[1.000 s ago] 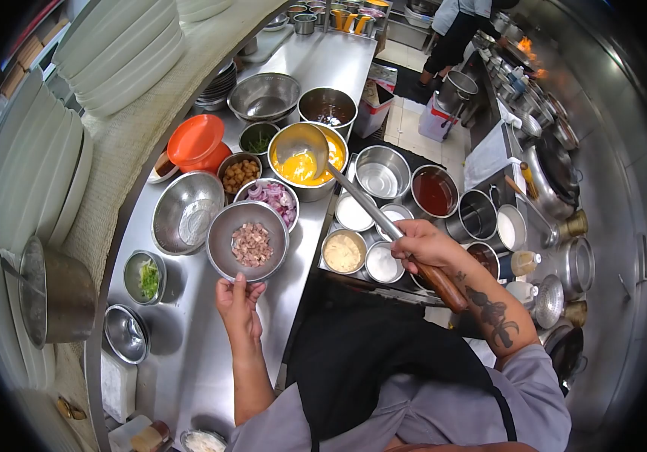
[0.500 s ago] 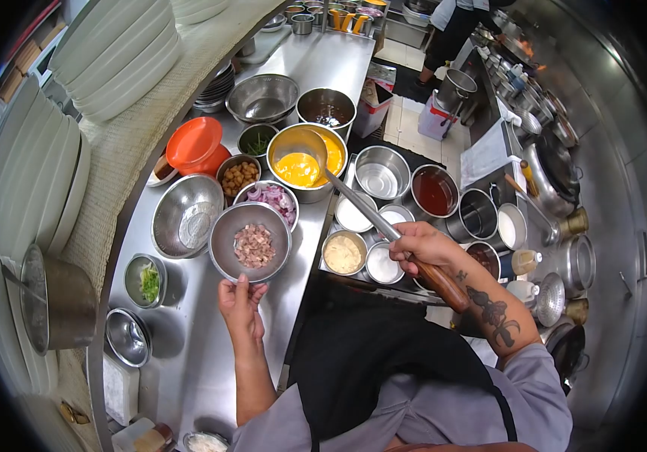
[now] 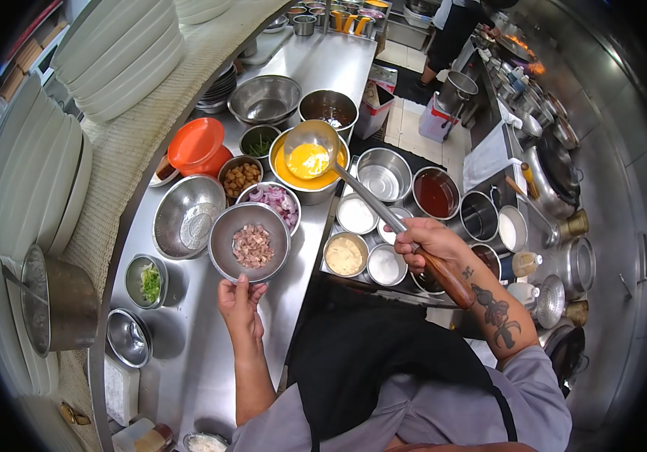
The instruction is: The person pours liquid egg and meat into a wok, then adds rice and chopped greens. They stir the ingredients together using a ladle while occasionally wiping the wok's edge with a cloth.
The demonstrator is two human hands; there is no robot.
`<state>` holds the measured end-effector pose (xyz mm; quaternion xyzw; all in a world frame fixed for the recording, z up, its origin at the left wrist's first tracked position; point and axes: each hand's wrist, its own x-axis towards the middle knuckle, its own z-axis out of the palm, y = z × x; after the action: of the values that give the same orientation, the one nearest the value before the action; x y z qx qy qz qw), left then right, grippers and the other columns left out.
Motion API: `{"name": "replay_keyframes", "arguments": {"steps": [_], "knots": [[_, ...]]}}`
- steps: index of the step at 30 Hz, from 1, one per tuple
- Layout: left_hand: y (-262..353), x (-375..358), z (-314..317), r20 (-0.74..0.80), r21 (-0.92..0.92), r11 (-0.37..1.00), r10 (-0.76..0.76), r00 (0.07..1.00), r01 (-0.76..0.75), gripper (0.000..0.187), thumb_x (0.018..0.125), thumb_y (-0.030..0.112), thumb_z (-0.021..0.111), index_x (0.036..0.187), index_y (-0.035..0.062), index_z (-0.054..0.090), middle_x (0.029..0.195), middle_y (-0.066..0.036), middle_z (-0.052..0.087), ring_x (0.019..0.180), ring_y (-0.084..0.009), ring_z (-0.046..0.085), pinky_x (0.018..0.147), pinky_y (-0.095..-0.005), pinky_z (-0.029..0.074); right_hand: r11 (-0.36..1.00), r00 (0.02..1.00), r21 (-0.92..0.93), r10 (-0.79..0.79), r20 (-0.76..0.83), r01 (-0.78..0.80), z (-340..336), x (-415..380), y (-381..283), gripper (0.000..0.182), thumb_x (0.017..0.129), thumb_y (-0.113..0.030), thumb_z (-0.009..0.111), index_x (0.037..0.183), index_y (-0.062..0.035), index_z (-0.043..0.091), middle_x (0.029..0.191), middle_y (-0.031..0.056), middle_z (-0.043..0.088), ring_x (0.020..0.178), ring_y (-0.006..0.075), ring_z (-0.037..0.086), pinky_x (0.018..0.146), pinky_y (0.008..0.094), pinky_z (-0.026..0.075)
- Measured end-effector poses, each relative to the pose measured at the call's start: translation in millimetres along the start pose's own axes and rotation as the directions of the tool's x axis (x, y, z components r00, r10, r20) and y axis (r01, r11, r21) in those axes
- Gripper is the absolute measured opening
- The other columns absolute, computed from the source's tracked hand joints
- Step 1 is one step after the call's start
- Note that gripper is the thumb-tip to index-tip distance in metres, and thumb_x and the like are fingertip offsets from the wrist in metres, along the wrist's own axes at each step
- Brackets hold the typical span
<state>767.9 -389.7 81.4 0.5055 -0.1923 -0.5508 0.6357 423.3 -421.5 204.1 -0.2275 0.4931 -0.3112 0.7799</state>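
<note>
My left hand point(image 3: 242, 303) grips the near rim of a steel bowl point(image 3: 221, 260), thumb on top. Chopped pinkish meat point(image 3: 252, 246) lies in that bowl. My right hand point(image 3: 426, 245) is closed around the long handle of a ladle point(image 3: 313, 142), near its wooden grip. The ladle's bowl holds yellow beaten egg and hangs over a steel pot point(image 3: 310, 197) of the same egg. Sliced red onion point(image 3: 274, 202) sits in a bowl just behind the meat bowl, which covers part of its rim. Browned cubes point(image 3: 241, 179) fill a small bowl farther left.
Tall stacks of white plates point(image 3: 26, 173) crowd the shelf at left. To the right are containers of white powder point(image 3: 386, 265), a pale paste point(image 3: 344, 255) and red sauce point(image 3: 435, 193). Another person point(image 3: 451, 38) stands by flames at the far stove.
The ladle has risen out of the egg pot with egg in its bowl. My right hand has shifted slightly, while my left hand and the meat bowl have stayed in place.
</note>
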Motion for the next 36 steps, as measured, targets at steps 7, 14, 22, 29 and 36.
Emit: {"name": "replay_keyframes", "arguments": {"steps": [7,14,22,29,36], "knots": [[3,1,0,0.006,0.007,1.0,0.005,1.0,-0.005,0.011,0.092,0.013,0.058,0.094,0.0067,0.049,0.081,-0.006,0.061,0.067,-0.0139,0.062,0.064,-0.0268,0.057,0.999,1.0,0.039,-0.009,0.005,0.008,3,-3,0,0.019,0.089,-0.005,0.049,0.108,-0.0017,0.052,0.065,0.0013,0.046,0.041,0.0091,0.047,0.038,0.0244,0.039],[4,4,-3,0.008,-0.006,1.0,0.017,1.0,-0.017,0.012,0.092,0.011,0.059,0.093,0.0056,0.049,0.081,-0.007,0.061,0.068,-0.0137,0.062,0.063,-0.0266,0.057,0.999,1.0,0.049,-0.015,0.013,0.014,10,-9,-2,0.02,0.089,-0.006,0.049,0.109,-0.0013,0.052,0.066,0.0018,0.047,0.041,0.0086,0.046,0.038,0.0242,0.039],[8,8,-6,0.002,-0.012,1.0,0.027,1.0,-0.027,0.012,0.091,0.011,0.059,0.092,0.0063,0.048,0.081,-0.006,0.061,0.066,-0.0137,0.062,0.062,-0.0272,0.057,0.952,0.995,0.304,0.011,0.098,-0.04,19,-27,-16,0.031,0.091,-0.009,0.043,0.12,0.0045,0.045,0.068,0.0015,0.047,0.041,0.0051,0.043,0.038,0.0231,0.039],[16,11,-10,-0.029,0.0,0.999,0.048,0.998,-0.048,0.013,0.092,0.013,0.058,0.095,0.0069,0.048,0.081,-0.006,0.06,0.067,-0.0138,0.061,0.064,-0.0277,0.057,0.942,0.991,0.334,-0.041,0.126,-0.004,34,-44,-23,0.033,0.091,-0.008,0.041,0.12,0.0077,0.044,0.069,0.0019,0.046,0.041,0.0052,0.043,0.038,0.0235,0.04],[20,16,-13,-0.027,0.001,0.998,0.063,0.998,-0.063,0.011,0.093,0.013,0.057,0.095,0.0064,0.048,0.08,-0.005,0.059,0.066,-0.0138,0.061,0.065,-0.028,0.056,0.922,0.981,0.38,-0.006,0.194,-0.07,29,-41,-16,0.03,0.093,-0.009,0.041,0.119,0.0048,0.043,0.071,0.0035,0.05,0.042,0.0082,0.047,0.04,0.0262,0.042]]}}
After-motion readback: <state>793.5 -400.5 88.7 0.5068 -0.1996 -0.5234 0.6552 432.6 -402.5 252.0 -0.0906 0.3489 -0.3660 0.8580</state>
